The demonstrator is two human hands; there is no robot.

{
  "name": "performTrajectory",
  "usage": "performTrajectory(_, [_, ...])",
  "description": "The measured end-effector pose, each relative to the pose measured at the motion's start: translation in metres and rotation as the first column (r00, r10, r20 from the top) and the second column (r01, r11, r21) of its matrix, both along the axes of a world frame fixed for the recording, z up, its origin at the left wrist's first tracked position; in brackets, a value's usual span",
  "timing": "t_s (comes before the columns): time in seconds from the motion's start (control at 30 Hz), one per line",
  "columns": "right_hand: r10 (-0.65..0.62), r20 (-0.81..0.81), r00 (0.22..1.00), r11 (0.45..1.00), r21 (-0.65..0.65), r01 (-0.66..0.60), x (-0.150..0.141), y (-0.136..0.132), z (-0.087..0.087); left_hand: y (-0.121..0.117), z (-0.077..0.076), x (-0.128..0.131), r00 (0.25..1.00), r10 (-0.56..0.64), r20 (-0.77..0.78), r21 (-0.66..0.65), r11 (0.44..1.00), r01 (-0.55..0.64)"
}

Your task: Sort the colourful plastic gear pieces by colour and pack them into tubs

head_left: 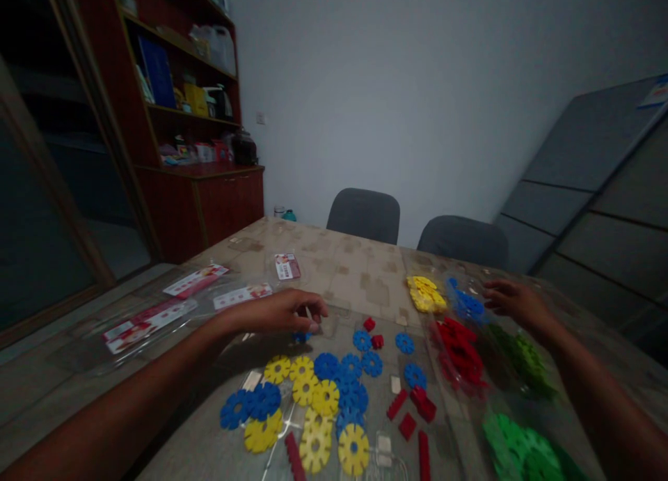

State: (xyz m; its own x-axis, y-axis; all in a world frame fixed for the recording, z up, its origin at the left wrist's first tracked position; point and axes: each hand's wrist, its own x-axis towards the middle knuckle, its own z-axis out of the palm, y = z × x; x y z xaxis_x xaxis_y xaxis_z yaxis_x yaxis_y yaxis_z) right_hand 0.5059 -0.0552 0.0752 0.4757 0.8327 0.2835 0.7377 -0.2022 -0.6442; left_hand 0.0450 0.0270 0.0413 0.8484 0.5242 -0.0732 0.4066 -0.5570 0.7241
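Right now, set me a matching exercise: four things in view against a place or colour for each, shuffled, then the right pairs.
1. Left hand
2. Right hand
3. Chairs
4. Printed labels

A. Behind the far edge of the table
B. Red and white
C. Just beyond the yellow discs
D. By the blue pieces at the right

Pairs: 1-C, 2-D, 3-A, 4-B

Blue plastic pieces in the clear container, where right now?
Head view, right side of the table: the blue plastic pieces lie just left of the bare right hand, between it and the yellow plastic pile.
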Motion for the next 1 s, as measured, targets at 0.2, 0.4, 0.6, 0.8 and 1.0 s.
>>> performTrajectory(0.2, [0.370,-0.070,0.926,0.921,-0.099,-0.376,-0.082,-0.048,0.006,0.003,0.002,-0.005,0.987,0.093,-0.134,0.107,0.991,-0.079])
performTrajectory(0.4, [0.620,-0.094,0.779,0.682,-0.427,-0.594,-0.186,-0.098,-0.026,0.003,-0.001,-0.011,0.918,0.235,-0.318,0.261,0.953,-0.154])
performTrajectory(0.6, [0.686,0.002,0.727,0.598,-0.571,-0.562,-0.235,-0.101,-0.050,-0.002,-0.011,-0.003,0.883,0.192,-0.428,0.284,0.956,-0.070])
performTrajectory(0.8, [0.664,0.037,0.747,0.618,-0.590,-0.520,-0.253,-0.092,-0.059,-0.012,-0.011,0.010,0.896,0.058,-0.441,0.224,0.973,0.047])
performTrajectory(1.0, [0.645,0.032,0.763,0.681,-0.476,-0.556,-0.252,-0.086,-0.059,-0.012,-0.011,0.011,0.902,0.060,-0.429,0.220,0.975,0.040])
